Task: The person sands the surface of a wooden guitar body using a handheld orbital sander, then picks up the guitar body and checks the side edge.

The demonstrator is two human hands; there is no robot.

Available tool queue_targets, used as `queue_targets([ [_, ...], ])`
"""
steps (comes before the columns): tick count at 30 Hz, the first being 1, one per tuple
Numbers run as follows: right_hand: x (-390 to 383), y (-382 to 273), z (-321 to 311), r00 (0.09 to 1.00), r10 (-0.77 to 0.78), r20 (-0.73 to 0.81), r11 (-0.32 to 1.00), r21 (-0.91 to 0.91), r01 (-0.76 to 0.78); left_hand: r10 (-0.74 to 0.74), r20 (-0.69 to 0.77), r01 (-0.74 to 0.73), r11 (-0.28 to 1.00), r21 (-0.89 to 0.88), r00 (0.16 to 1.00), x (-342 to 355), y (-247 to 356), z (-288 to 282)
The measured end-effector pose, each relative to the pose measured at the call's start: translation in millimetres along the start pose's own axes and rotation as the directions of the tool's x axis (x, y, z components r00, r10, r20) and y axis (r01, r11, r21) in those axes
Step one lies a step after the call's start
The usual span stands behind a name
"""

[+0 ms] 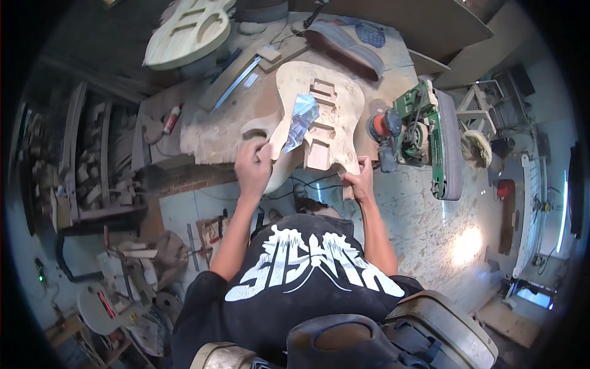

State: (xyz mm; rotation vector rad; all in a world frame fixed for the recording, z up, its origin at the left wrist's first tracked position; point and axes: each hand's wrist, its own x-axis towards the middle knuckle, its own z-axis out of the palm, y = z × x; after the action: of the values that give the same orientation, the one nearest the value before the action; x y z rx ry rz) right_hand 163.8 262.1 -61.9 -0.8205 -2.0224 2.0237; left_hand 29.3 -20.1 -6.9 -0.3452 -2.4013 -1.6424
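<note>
A pale wooden guitar body (296,81) with routed cavities lies across the near edge of the workbench, its two horns toward me. On its left half sits a shiny, mirror-like sheet (302,122). My left hand (253,167) is closed at the left horn; its fingers are slightly blurred. My right hand (361,182) grips the tip of the right horn, thumb on top. A small wooden piece (348,192) shows just below the right fingers. More curved pale wood (281,171) shows under the body by my left hand.
An orange and dark sander (386,125) and a green belt sander (437,141) stand to the right. Another guitar body (187,34) is at the far left. A large curved dark block (344,50) lies at the back. Wood strips (236,77) and a red bottle (172,119) are leftward.
</note>
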Motion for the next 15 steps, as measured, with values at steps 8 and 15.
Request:
queue_targets([
  [8,-20.4,21.2,26.5,0.981,-0.195,0.010,0.963,-0.190,0.193,0.114,0.167,-0.179,0.872,0.455,0.979,-7.6,-44.7,29.0],
  [15,-33.7,52.7,34.6,0.989,-0.146,0.008,0.959,-0.246,0.144,-0.102,0.226,-0.013,0.890,0.455,0.969,-28.5,-84.3,25.6],
])
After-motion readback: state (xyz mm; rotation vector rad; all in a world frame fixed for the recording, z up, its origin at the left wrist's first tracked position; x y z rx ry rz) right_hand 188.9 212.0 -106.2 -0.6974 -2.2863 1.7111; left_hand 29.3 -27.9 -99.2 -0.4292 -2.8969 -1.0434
